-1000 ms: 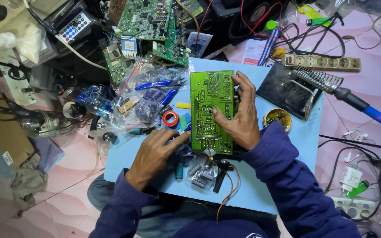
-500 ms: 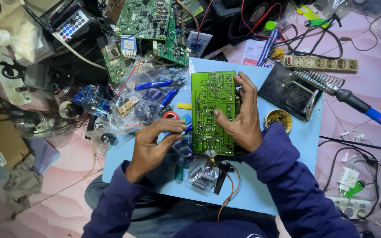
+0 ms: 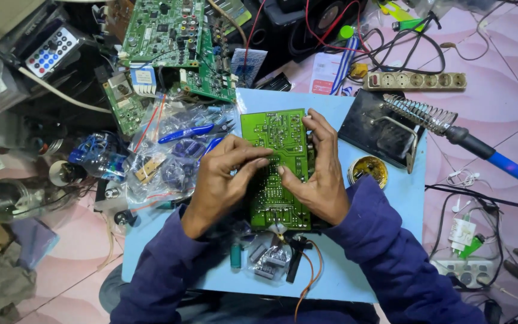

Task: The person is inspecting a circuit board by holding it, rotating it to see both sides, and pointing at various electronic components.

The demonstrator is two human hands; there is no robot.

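You are holding the green board (image 3: 277, 168) flat over the blue surface (image 3: 385, 198), long axis running away from you; your left hand (image 3: 223, 177) and right hand (image 3: 319, 180) are both gripping its edges

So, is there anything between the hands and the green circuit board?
Nothing visible. The left hand rests its fingers on the green circuit board, and the right hand grips its right edge; both touch it directly.
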